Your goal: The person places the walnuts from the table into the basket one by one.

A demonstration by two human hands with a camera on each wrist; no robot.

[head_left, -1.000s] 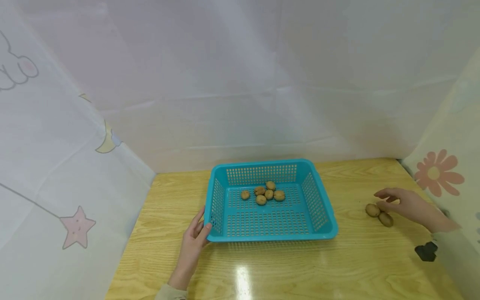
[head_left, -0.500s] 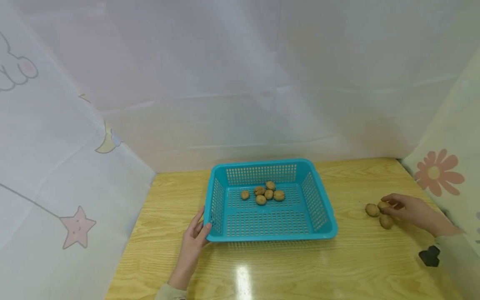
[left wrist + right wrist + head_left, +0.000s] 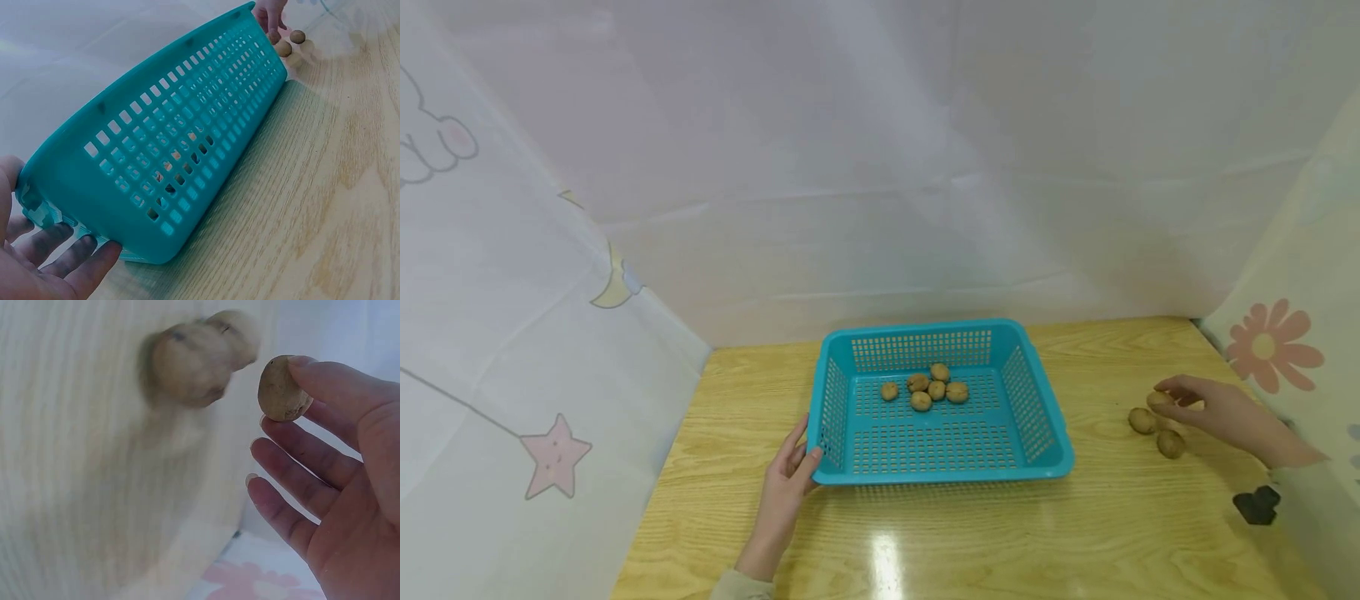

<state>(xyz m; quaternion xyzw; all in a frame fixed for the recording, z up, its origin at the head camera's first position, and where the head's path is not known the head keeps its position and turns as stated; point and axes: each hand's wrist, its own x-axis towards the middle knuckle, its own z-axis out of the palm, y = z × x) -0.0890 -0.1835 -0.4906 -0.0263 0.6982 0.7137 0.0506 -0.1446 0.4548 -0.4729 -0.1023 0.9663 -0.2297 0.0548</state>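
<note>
My left hand grips the front left corner of a blue plastic basket, thumb on the rim and fingers against the outside wall. Several walnuts lie grouped in the basket. Over at the right, my right hand pinches one walnut between thumb and fingers, and the right wrist view shows it held off the table. Two more walnuts, one on the left and one nearer the front, lie on the table just below that hand.
The wood-grain table carries the basket near its back edge. A pale cloth hangs behind it, with more printed cloth on both sides. A black object sits by my right sleeve.
My right hand has closed its thumb and fingers on a walnut and raised it slightly, moving a little left. The left hand and basket stay put.
</note>
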